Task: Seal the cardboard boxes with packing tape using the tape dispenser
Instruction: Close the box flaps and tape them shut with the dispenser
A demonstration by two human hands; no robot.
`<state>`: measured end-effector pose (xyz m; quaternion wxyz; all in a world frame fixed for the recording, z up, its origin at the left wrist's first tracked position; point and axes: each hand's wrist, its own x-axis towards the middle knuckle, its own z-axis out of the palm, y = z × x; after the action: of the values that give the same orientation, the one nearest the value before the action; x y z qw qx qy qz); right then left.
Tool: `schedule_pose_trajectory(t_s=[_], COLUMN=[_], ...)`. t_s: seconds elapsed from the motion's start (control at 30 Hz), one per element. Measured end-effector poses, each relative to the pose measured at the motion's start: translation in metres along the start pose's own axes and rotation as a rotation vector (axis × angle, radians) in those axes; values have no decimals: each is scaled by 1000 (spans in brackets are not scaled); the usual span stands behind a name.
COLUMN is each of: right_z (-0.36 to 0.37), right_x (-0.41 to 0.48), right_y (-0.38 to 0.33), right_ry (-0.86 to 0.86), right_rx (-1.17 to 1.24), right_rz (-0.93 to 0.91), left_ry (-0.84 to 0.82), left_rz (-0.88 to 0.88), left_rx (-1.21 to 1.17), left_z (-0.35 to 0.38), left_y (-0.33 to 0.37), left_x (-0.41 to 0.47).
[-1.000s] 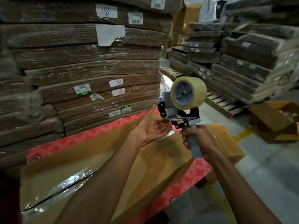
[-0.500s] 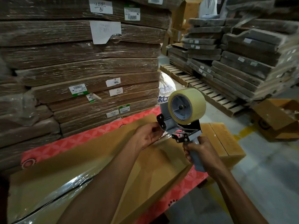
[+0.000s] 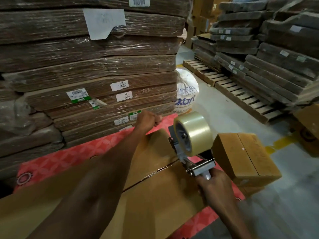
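A long flat cardboard box (image 3: 155, 200) lies on a red patterned cloth (image 3: 69, 157), its centre seam (image 3: 150, 173) running toward me. My right hand (image 3: 214, 185) grips the handle of the tape dispenser (image 3: 191, 135), which carries a roll of clear tape and stands over the seam near the box's right end. My left hand (image 3: 148, 119) is stretched out to the box's far edge with its fingers curled, apparently pinching the tape end. The clear strip itself is hard to make out.
A smaller closed box (image 3: 245, 156) sits just right of the dispenser. Shrink-wrapped stacks of flat cardboard (image 3: 86, 66) rise close behind the cloth. A white sack (image 3: 186, 90), wooden pallets (image 3: 233, 83) and another open box (image 3: 307, 121) stand on the grey floor to the right.
My left hand went from open beside the dispenser, to pinching at its front, then out to the box's far edge. The dispenser came down closer to the box's seam.
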<state>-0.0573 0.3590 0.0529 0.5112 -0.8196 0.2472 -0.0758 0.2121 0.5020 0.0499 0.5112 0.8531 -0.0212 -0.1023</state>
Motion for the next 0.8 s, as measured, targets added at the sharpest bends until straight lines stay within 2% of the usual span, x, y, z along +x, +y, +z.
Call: schedule_pose_trajectory(t_s=[0.13, 0.33, 0.47, 0.57, 0.7, 0.8], right_z=[11, 13, 14, 12, 10, 10], right_x=[15, 19, 17, 14, 11, 9], right_y=[6, 3, 3, 4, 6, 5], right_ry=[-39, -77, -76, -86, -98, -94], right_rx=[54, 81, 83, 70, 66, 51], right_rz=[95, 140, 160, 167, 190, 201], left_ry=[13, 22, 32, -11, -26, -71], left_rz=[-50, -76, -104, -110, -207, -252], left_rx=[3, 55, -10, 4, -18, 134], left_z=[19, 15, 16, 17, 18, 19], left_y=[-21, -30, -40, -38, -37, -34], left_x=[20, 28, 33, 30, 25, 20])
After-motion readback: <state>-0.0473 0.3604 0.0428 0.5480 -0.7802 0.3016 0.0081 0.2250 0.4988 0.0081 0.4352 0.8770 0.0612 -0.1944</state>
